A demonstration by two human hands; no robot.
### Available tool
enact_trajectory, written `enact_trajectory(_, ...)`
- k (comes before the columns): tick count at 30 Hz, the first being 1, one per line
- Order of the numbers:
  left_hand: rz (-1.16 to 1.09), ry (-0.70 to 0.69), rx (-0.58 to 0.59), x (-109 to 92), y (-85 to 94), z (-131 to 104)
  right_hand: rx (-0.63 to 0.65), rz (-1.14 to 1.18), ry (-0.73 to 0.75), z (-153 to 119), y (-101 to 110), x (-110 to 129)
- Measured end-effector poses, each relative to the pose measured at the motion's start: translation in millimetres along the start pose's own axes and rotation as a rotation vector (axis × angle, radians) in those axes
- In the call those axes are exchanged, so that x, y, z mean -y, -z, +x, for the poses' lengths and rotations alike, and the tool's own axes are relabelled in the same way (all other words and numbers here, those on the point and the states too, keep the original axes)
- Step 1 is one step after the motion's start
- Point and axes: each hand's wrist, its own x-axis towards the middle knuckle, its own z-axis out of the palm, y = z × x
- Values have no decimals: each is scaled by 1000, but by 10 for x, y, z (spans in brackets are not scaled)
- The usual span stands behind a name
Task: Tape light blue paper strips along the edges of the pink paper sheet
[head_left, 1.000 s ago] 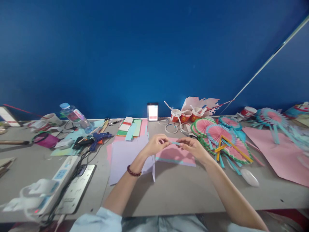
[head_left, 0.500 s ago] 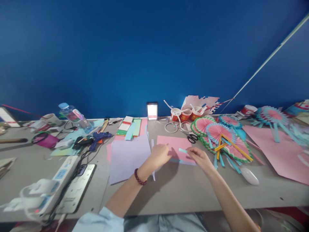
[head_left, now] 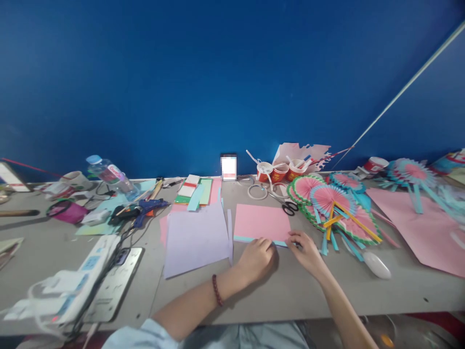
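My two bare hands at a grey table (head_left: 283,300), below the centre of the frame. The pink sheet (head_left: 260,219) lies flat just right of centre, with a light-blue strip (head_left: 243,239) along its near edge. My left hand (head_left: 257,259), in the lower centre, has its fingers bent downward at the strip and the sheet's near edge; whether they grasp anything cannot be told, the palm being turned away. A dark red beaded bracelet (head_left: 217,290) encircles the left wrist. My right hand (head_left: 305,249), right of the lower centre, has its fingers loosely curled at the sheet's near right corner; thumb and forefinger stand near each other, and I cannot tell whether anything is pinched between them.

Left of the pink sheet: a lavender sheet (head_left: 196,240), with a narrow lavender strip (head_left: 230,230) beside its right edge. At the pink sheet's far right corner: scissors (head_left: 289,208), dark handles toward me. Right of centre: pleated paper fans (head_left: 332,199) in pink, blue and green, overlapping; a white mouse (head_left: 377,265) lies nearer. Beyond the scissors, red-and-white cups (head_left: 279,172) stand before the blue wall (head_left: 218,82).
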Motion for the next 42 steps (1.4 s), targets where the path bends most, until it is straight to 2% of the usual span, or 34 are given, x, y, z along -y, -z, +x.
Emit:
enact_trajectory(12,-41,9,-61,46,-122,-44,37,-1,21,42,45,17)
enact_trajectory(28,-80,33,-92,28,-113,-34,47,-23,23,54,54,37)
enact_trajectory(35,-50,56,-50,-57,-35,0,28,-25,29,42,42,34)
enact_trajectory(42,-57,66,-42,-58,-47,-4,33,-41,26,48,45,27)
